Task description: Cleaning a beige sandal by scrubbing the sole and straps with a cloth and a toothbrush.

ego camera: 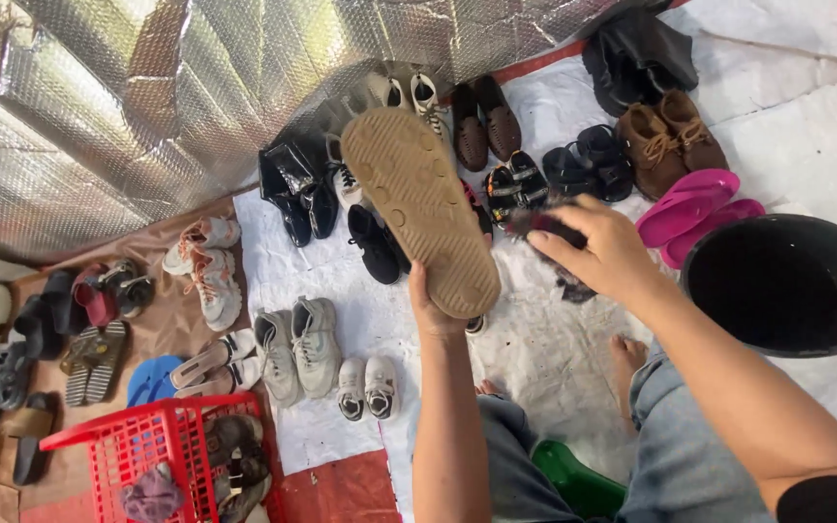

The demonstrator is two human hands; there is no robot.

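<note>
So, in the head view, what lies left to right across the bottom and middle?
Red basket → grey sneakers → small white shoes → left hand holding the tan sandal sole-up → right hand with a dark brush → black bucket.

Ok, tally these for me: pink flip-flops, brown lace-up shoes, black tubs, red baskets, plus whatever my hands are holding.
Pink flip-flops: 2
Brown lace-up shoes: 2
Black tub: 1
Red basket: 1
Tan sandal, in left hand: 1
Dark brush, in right hand: 1
Total: 8
</note>
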